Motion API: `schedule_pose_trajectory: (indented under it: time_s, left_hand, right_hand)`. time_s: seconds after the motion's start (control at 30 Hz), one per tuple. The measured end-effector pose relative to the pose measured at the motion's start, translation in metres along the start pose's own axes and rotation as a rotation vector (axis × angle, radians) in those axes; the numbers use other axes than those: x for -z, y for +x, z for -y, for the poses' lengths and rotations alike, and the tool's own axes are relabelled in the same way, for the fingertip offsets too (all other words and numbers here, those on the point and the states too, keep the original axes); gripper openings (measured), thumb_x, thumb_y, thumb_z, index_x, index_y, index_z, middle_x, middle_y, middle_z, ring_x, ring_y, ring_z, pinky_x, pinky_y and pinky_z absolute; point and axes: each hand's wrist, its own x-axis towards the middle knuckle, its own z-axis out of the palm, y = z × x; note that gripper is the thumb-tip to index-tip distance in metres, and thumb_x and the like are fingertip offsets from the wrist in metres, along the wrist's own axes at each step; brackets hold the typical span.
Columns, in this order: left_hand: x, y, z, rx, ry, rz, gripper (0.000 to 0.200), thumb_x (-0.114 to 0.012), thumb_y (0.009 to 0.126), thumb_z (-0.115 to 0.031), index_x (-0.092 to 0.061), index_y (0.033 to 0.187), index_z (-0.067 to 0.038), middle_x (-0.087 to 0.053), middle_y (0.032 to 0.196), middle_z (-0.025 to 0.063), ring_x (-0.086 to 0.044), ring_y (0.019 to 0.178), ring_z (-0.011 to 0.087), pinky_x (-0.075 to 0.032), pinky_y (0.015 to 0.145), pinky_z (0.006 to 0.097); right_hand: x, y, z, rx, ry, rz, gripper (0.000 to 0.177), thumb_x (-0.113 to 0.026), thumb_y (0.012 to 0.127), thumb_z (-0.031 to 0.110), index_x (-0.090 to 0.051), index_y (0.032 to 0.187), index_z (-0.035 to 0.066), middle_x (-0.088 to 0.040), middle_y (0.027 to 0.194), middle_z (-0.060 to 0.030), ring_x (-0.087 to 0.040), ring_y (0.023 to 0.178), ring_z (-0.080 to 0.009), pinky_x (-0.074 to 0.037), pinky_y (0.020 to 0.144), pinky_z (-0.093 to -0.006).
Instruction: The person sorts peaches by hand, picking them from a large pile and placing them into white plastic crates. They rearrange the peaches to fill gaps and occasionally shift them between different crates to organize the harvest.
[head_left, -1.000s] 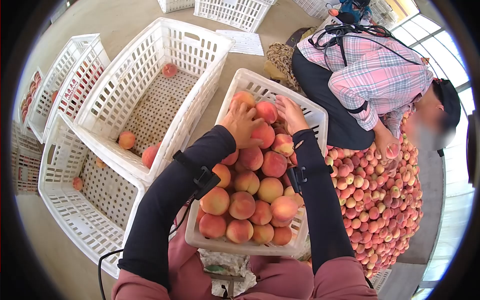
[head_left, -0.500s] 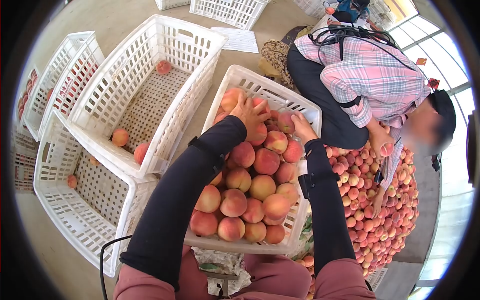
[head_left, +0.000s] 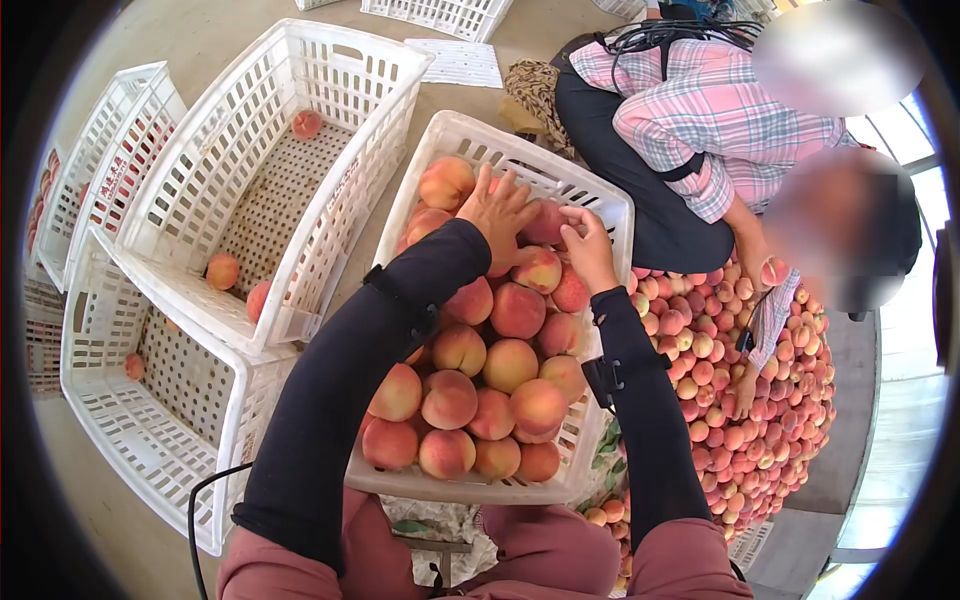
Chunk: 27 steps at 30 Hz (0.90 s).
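Note:
A white plastic crate point(head_left: 370, 478) in front of me holds many red and yellow peaches point(head_left: 518, 310). My left hand point(head_left: 497, 215) lies over the peaches near the far end, its fingers spread. Beside its fingertips is a dark red peach point(head_left: 545, 224), partly covered by my hands. My right hand point(head_left: 588, 250) is bent around the right side of that same peach, with thumb and fingers close together against it.
Two large white crates point(head_left: 335, 240) point(head_left: 240, 400) on the left hold a few peaches. More crates point(head_left: 150, 130) stand behind them. On the right, a person in a plaid shirt point(head_left: 690, 130) sits by a big peach pile point(head_left: 760, 430), a peach in one hand.
The view has shifted a little. My right hand has moved inward, closer to my left hand, with the dark red peach now between them. The other person's head has moved slightly.

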Motion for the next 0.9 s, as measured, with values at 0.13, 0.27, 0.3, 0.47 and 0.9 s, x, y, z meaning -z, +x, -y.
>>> schedule_pose_trajectory:
  time_s: [0.13, 0.27, 0.3, 0.47, 0.9]
  left_hand:
    - [-0.016, 0.033, -0.017, -0.081, -0.176, -0.069, 0.088, -0.060, 0.079, -0.067, -0.040, 0.148, -0.015, -0.046, 0.145, 0.0139, -0.042, 0.136, 0.0378, -0.019, 0.112, 0.0676]
    - [-0.014, 0.039, -0.020, 0.006, -0.122, 0.114, 0.086, -0.062, 0.079, -0.066, -0.042, 0.146, -0.015, -0.053, 0.137, 0.0108, -0.062, 0.112, 0.0348, -0.025, 0.105, 0.0669]
    - [-0.014, 0.037, -0.018, -0.008, -0.104, 0.077, 0.086, -0.061, 0.080, -0.065, -0.043, 0.146, -0.014, -0.054, 0.137, 0.0103, -0.061, 0.114, 0.0332, -0.027, 0.103, 0.0650]
    - [-0.013, 0.035, -0.016, -0.025, -0.119, 0.080, 0.083, -0.062, 0.080, -0.064, -0.044, 0.144, -0.014, -0.053, 0.137, 0.0104, -0.061, 0.116, 0.0318, -0.023, 0.104, 0.0713]
    - [-0.011, 0.031, -0.016, -0.021, -0.172, 0.064, 0.080, -0.064, 0.080, -0.060, -0.045, 0.143, -0.014, -0.052, 0.136, 0.0107, -0.059, 0.119, 0.0316, -0.017, 0.108, 0.0751]
  right_hand:
    - [0.009, -0.008, -0.011, -0.087, 0.174, 0.154, 0.031, -0.059, 0.091, 0.008, -0.061, 0.121, 0.001, -0.059, 0.119, -0.0154, -0.062, 0.106, -0.0265, -0.048, 0.095, -0.0353]
    - [0.036, -0.040, 0.038, -0.108, 0.250, 0.384, 0.050, -0.062, 0.093, 0.019, -0.049, 0.138, 0.002, -0.048, 0.140, -0.0180, -0.053, 0.125, -0.0287, -0.042, 0.105, -0.0351]
    - [0.044, -0.057, 0.059, -0.086, 0.249, 0.432, 0.051, -0.063, 0.093, 0.020, -0.049, 0.138, 0.002, -0.048, 0.141, -0.0170, -0.051, 0.127, -0.0287, -0.042, 0.106, -0.0360]
    - [0.084, -0.170, 0.132, 0.266, -0.153, 0.754, 0.060, -0.076, 0.083, 0.023, -0.051, 0.134, 0.005, -0.053, 0.135, -0.0139, -0.050, 0.129, -0.0298, -0.043, 0.107, -0.0396]
    - [0.086, -0.065, 0.094, 0.419, -0.555, -0.033, 0.060, -0.077, 0.072, 0.012, -0.053, 0.126, 0.007, -0.056, 0.128, -0.0142, -0.054, 0.120, -0.0356, -0.045, 0.102, -0.0435]
